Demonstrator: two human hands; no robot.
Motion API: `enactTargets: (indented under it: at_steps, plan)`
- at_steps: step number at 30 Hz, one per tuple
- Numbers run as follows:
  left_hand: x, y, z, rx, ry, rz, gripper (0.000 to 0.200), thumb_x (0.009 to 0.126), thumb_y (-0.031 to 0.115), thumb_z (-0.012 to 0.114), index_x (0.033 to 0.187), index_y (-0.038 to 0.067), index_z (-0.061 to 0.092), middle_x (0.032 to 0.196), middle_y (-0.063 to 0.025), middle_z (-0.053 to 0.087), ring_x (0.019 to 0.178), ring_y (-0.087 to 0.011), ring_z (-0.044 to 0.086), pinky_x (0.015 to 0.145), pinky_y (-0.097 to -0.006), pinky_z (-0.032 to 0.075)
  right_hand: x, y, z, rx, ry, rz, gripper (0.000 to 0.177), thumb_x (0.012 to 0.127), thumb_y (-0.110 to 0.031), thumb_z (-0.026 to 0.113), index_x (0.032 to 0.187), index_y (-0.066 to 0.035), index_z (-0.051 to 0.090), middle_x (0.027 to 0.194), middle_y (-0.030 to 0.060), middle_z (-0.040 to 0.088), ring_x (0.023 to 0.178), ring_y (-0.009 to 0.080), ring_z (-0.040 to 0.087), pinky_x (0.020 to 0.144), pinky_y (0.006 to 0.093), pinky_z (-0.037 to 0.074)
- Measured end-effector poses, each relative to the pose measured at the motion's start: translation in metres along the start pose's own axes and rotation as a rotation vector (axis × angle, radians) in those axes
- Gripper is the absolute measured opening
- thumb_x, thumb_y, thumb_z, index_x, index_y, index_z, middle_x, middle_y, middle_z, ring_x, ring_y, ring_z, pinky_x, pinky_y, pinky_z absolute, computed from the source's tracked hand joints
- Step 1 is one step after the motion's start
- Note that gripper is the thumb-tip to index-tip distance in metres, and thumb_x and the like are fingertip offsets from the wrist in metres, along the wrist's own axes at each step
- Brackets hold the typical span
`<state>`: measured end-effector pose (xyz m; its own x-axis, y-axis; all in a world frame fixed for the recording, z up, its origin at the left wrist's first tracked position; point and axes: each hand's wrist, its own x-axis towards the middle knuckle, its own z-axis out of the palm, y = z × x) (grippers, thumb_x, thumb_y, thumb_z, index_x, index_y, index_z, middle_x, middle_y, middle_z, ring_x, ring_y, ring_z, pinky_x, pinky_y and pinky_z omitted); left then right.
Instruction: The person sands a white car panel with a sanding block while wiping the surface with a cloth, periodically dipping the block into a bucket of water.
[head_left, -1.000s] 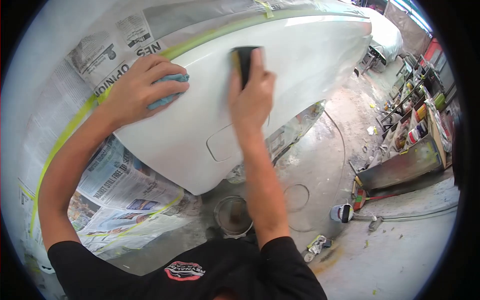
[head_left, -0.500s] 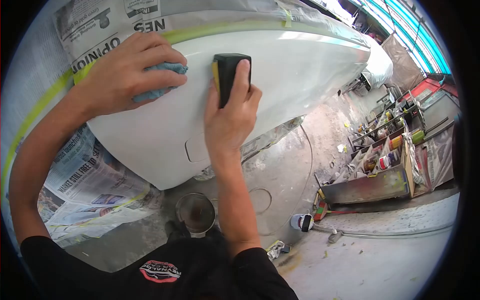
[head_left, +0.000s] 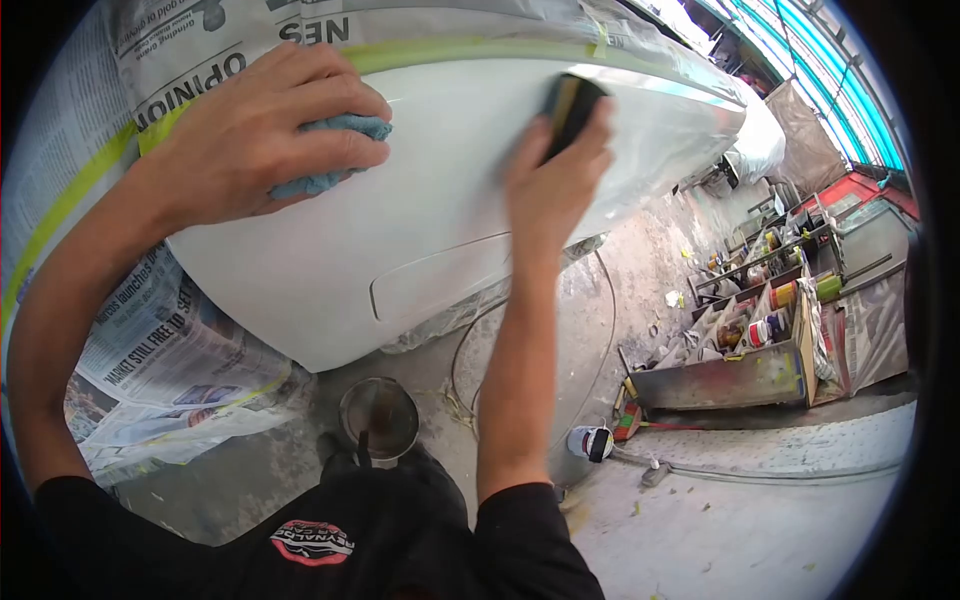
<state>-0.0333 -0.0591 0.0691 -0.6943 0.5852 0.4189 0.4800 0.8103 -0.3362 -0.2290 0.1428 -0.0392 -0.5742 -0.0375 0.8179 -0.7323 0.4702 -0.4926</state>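
On the panel (head_left: 430,225), the block (head_left: 570,102) is under my right hand (head_left: 550,185); the cloth (head_left: 352,128), further left, under my left hand (head_left: 250,140).

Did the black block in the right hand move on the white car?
Yes. The block in the right hand slid right along the car panel, close to the short strip of green tape, farther from the blue cloth.

Newspaper (head_left: 190,80) reads "OPINION" — lower sheet (head_left: 150,345), "MARKET STILL FREE".
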Motion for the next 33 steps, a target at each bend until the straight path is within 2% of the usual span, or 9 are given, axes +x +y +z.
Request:
enactTargets:
  at_steps: [4,7,10,13,16,19,22,27,33]
  plan:
    - [0.000,0.000,0.000,-0.036,0.017,-0.007,0.045,0.069,0.008,0.084,0.112,0.012,0.072,0.125,-0.0065,0.067,0.118,-0.0316,0.059,0.095,-0.0434,0.050,0.050,0.035,-0.008,-0.046,-0.036,0.261,0.071,0.098,-0.029,0.062,0.155,0.001,0.031,0.117,0.0409,0.057,0.094,0.0530,0.065,0.088,0.0531,0.054]
    - [-0.002,0.001,0.001,-0.030,0.017,-0.012,0.046,0.069,0.008,0.084,0.113,0.012,0.072,0.125,-0.0062,0.067,0.119,-0.0314,0.059,0.095,-0.0438,0.050,0.041,0.038,-0.011,0.044,-0.047,0.193,0.074,0.096,-0.029,0.065,0.154,0.003,0.032,0.124,0.0382,0.058,0.104,0.0517,0.063,0.094,0.0526,0.053]
    - [-0.002,0.000,0.003,-0.025,0.029,-0.013,0.044,0.070,0.008,0.084,0.112,0.012,0.072,0.125,-0.0058,0.067,0.119,-0.0314,0.059,0.095,-0.0438,0.050,0.034,0.049,0.003,0.153,0.100,0.103,0.074,0.095,-0.026,0.067,0.153,0.005,0.033,0.128,0.0355,0.059,0.113,0.0477,0.061,0.096,0.0520,0.052]
    - [-0.003,0.000,0.003,-0.031,0.026,-0.025,0.043,0.070,0.009,0.084,0.111,0.012,0.072,0.125,-0.0056,0.067,0.120,-0.0314,0.059,0.096,-0.0440,0.050,0.022,0.031,0.002,0.214,0.090,0.198,0.067,0.095,-0.025,0.069,0.147,0.007,0.042,0.121,0.0331,0.065,0.107,0.0440,0.068,0.097,0.0460,0.052]
    - [-0.002,0.000,0.003,-0.020,0.028,-0.017,0.042,0.071,0.010,0.084,0.112,0.012,0.072,0.125,-0.0058,0.067,0.120,-0.0317,0.059,0.096,-0.0442,0.050,0.012,0.017,0.001,0.047,0.126,0.079,0.063,0.098,-0.021,0.066,0.148,0.007,0.042,0.119,0.0338,0.061,0.106,0.0461,0.064,0.091,0.0493,0.053]
    - [-0.002,0.000,0.004,-0.002,0.025,-0.013,0.043,0.070,0.010,0.084,0.112,0.012,0.072,0.125,-0.0058,0.067,0.120,-0.0318,0.059,0.096,-0.0440,0.050,-0.009,-0.013,-0.010,0.121,0.024,0.092,0.059,0.098,-0.018,0.066,0.148,0.007,0.047,0.110,0.0305,0.061,0.098,0.0447,0.066,0.085,0.0478,0.055]
    - [0.000,0.000,0.002,0.017,0.024,-0.007,0.045,0.069,0.010,0.084,0.112,0.012,0.072,0.125,-0.0059,0.067,0.119,-0.0323,0.059,0.095,-0.0437,0.050,-0.044,-0.024,-0.002,0.060,0.064,-0.168,0.062,0.098,-0.018,0.068,0.152,0.003,0.046,0.103,0.0293,0.060,0.086,0.0438,0.066,0.078,0.0478,0.056]
    - [-0.001,0.000,0.003,-0.026,0.016,-0.005,0.044,0.068,0.011,0.084,0.110,0.011,0.072,0.125,-0.0064,0.067,0.119,-0.0330,0.059,0.095,-0.0440,0.051,0.015,0.002,-0.001,-0.016,0.065,0.041,0.059,0.102,-0.024,0.062,0.153,0.001,0.043,0.101,0.0314,0.059,0.085,0.0483,0.066,0.074,0.0500,0.056]
    - [0.000,0.000,0.001,-0.033,0.024,-0.011,0.044,0.067,0.010,0.084,0.109,0.011,0.072,0.125,-0.0067,0.067,0.118,-0.0330,0.059,0.095,-0.0441,0.051,-0.050,-0.028,-0.001,0.029,0.097,-0.124,0.060,0.099,-0.021,0.067,0.150,0.003,0.048,0.101,0.0297,0.063,0.090,0.0445,0.067,0.074,0.0489,0.055]
